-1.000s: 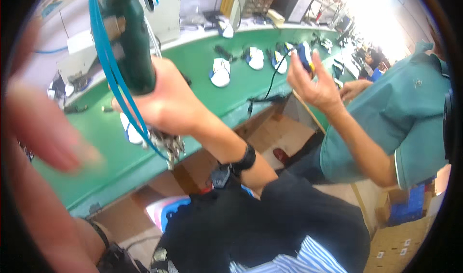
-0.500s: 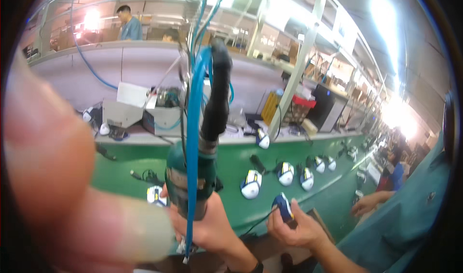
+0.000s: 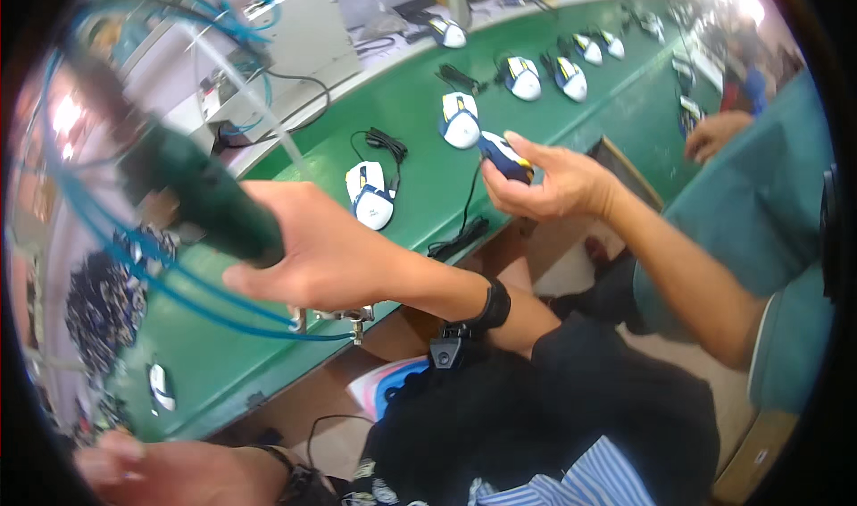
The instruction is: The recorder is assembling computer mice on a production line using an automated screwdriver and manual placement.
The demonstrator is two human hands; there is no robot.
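Note:
My right hand (image 3: 326,242), a black band on its wrist, is closed around the green body of a power screwdriver (image 3: 201,193). The tool leans toward the upper left, and its far end is blurred. At the lower left is my left hand (image 3: 170,475), cut off by the picture's edge, its fingers smeared. Just beyond my right hand a white and blue computer mouse (image 3: 369,198) lies on the green bench (image 3: 303,171), its black cable (image 3: 386,144) bundled behind it. Another mouse (image 3: 159,387) lies above my left hand.
At my right a co-worker's hand (image 3: 558,180) holds a blue mouse (image 3: 506,156). Several mice line the bench beyond, among them one mouse (image 3: 460,122). Blue hoses (image 3: 170,283) loop beside the screwdriver. A dark heap of small parts (image 3: 103,301) sits left; a grey-white box (image 3: 308,37) stands behind.
The view has tipped downward. My left hand, large and close before, is now low at the left. The screwdriver has gone from nearly upright to leaning left, still in my right hand.

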